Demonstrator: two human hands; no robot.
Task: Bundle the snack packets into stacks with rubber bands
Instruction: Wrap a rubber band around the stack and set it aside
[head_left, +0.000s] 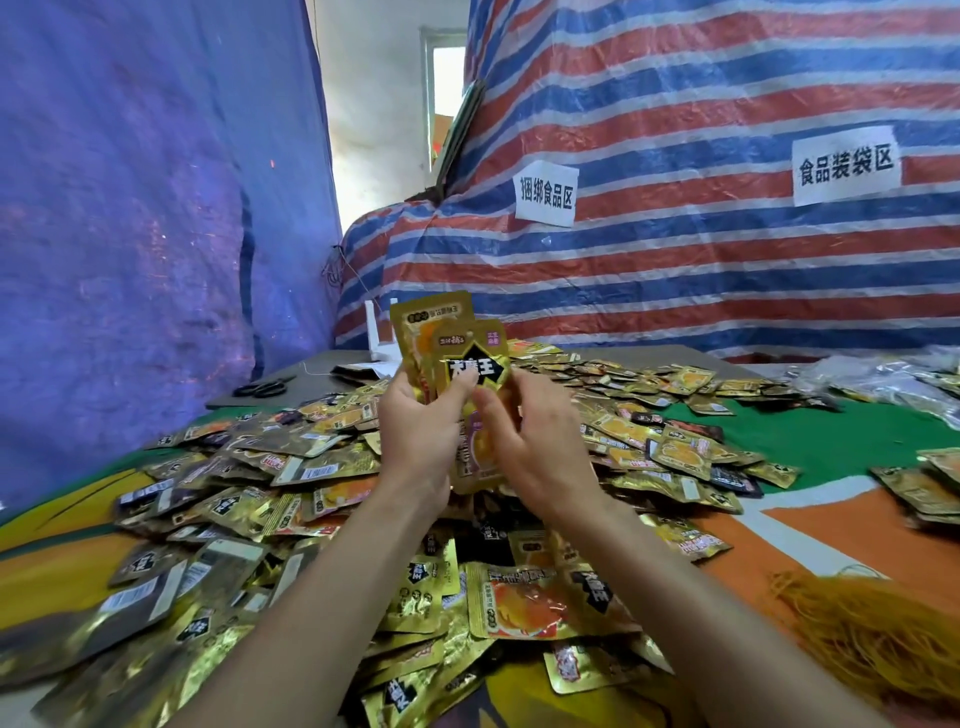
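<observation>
striped tarp (701, 270), left hand (415, 431) grips snack packets (470, 358)

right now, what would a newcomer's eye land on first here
A heap of gold packets covers most of the table. Above its middle, the left hand and right hand hold a small stack upright. A tangle of rubber bands lies at the near right, and a striped tarp hangs behind.

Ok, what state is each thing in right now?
held packets, upright, unevenly fanned, no band visible
left hand, grips the held packets
right hand, pinches the held packets
loose packets, scattered in a pile
rubber bands, loose heap, untouched
scissors, lying flat, untouched
</observation>
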